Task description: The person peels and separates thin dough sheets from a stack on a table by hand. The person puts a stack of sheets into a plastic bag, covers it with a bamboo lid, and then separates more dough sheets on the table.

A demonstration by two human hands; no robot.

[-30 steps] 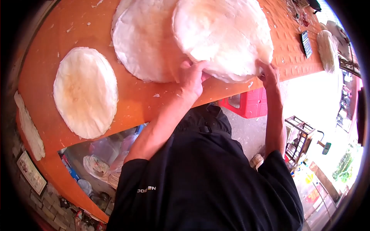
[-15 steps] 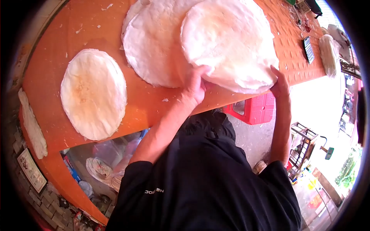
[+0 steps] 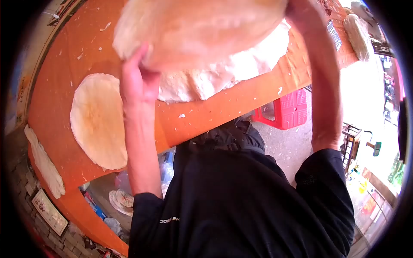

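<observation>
A large round flatbread (image 3: 193, 34), pale with a browned tint and blurred by motion, is lifted above the table. My left hand (image 3: 141, 79) grips its lower left edge, thumb and fingers closed on the rim. At its right edge is my right hand (image 3: 300, 9), blurred and partly cut off by the top of the view, closed on the flatbread's rim. Under the lifted piece lies a white, ragged-edged pile of flatbread (image 3: 228, 77), mostly hidden. Left of my left forearm, another round flatbread (image 3: 98, 120) with a browned middle rests flat.
The orange table (image 3: 206, 112) carries scattered white crumbs. A long pale strip (image 3: 46, 161) lies along its left edge. To the right are a calculator (image 3: 334, 35) and a plastic-wrapped bundle (image 3: 358, 36). Below the table edge stands a red plastic stool (image 3: 290, 109).
Both hands have raised the flatbread from the table and moved it up and leftward. My left hand has shifted left, and the pile beneath now shows along its front edge.
</observation>
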